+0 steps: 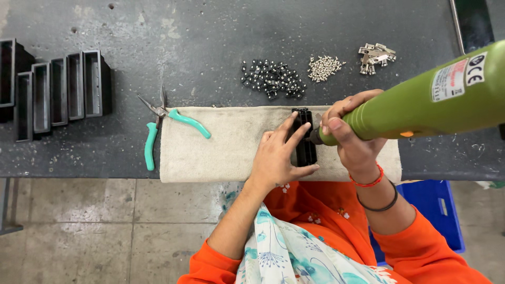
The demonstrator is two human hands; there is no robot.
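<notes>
Green driver (421,100) (right hand (350,137)) against left-held black part (305,138)

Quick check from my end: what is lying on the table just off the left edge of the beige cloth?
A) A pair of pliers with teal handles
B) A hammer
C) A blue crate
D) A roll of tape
A: a pair of pliers with teal handles lies at the left edge of the beige cloth, its tips pointing away from the person and one handle resting on the cloth.

Five black housings (58,89) in row, maybe six — three hardware piles (323,67) — one pliers (167,126).
</notes>
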